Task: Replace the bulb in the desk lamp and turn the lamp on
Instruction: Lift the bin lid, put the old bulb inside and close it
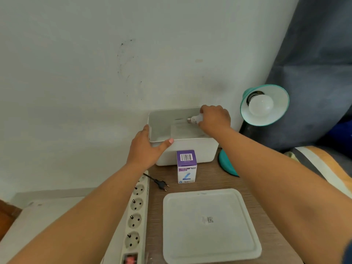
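Observation:
A teal desk lamp shade [278, 111] faces me at the right, with a white bulb [261, 106] screwed into its socket. Its teal base [226, 164] shows behind my right forearm. My right hand [215, 119] is inside an open white box [190, 149] and grips a second white bulb [195, 119], whose screw cap points left. My left hand [146, 147] holds the box's left front corner, thumb over the rim. The lamp's black plug [162, 184] lies loose on the table, unplugged.
A purple and white bulb carton [186, 166] stands in front of the box. The box's white lid [211, 225] lies flat near me. A white power strip [136, 216] runs along the wooden table's left edge. A dark curtain [314, 73] hangs at the right.

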